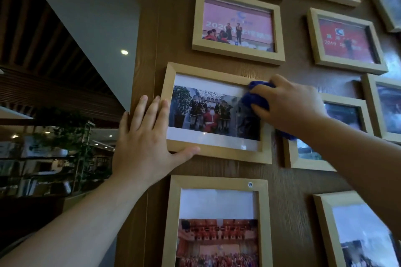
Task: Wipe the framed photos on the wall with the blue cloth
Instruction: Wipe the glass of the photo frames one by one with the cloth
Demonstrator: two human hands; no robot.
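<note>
A light wooden framed photo of a group of people hangs on the brown wood wall. My left hand lies flat against the frame's left edge, fingers spread, thumb under its bottom rail. My right hand is closed on a bunched blue cloth, pressed against the glass at the photo's upper right corner. A tail of the cloth shows below my right wrist.
Several more framed photos surround it: a pink one above, a red one upper right, one marked 19 below, others to the right. The wall's left edge opens onto a dim room with plants.
</note>
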